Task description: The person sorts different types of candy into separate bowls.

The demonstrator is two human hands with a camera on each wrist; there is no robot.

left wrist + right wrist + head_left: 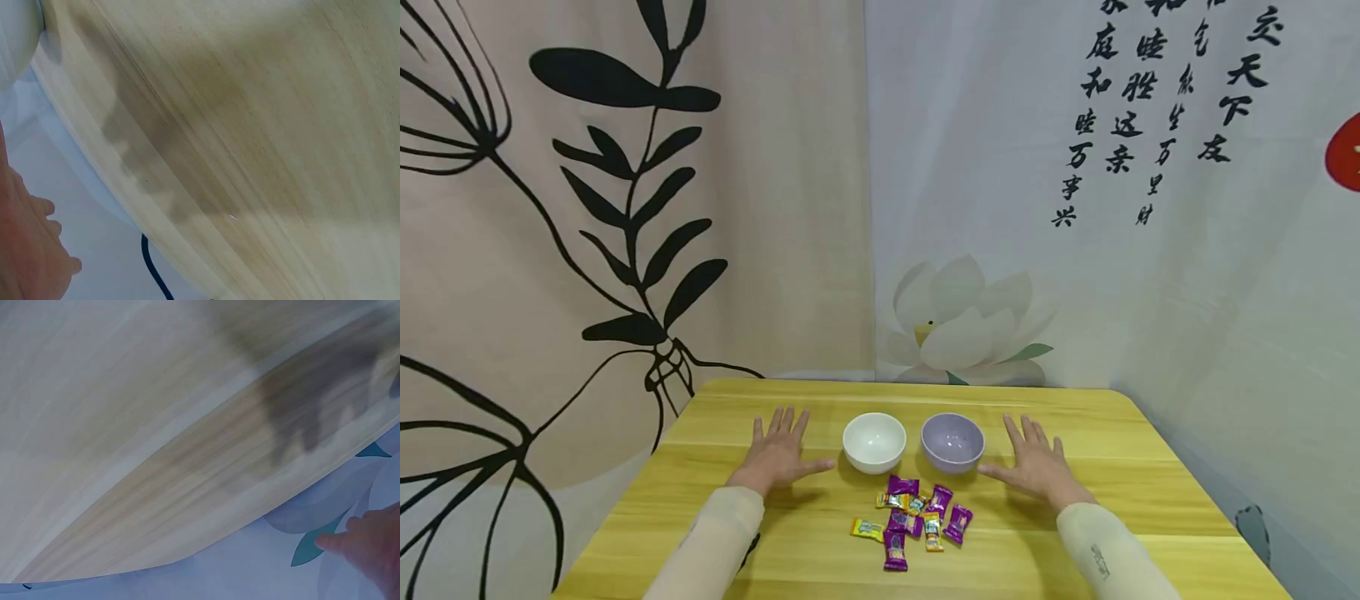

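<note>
My left hand (777, 457) is held with fingers spread, left of a white bowl (874, 443); its thumb points toward the bowl. To the right of a purple bowl (952, 443), my right hand (1032, 463) is spread likewise, its thumb near that bowl. Neither hand holds anything. In front of the bowls lies a loose group of wrapped candies: several purple ones (895, 551), orange-and-white ones (932, 532) and a yellow-green one (868, 529). In the wrist views parts of the left hand (31, 244) and right hand (369, 547) show at the frame edges, with shadows on the wood.
The wooden table (805, 567) carries the bowls and candies. Behind it hangs a cloth backdrop (797, 208) with black plant drawings, a lotus and dark characters. A dark object (750, 550) is partly hidden by the left sleeve.
</note>
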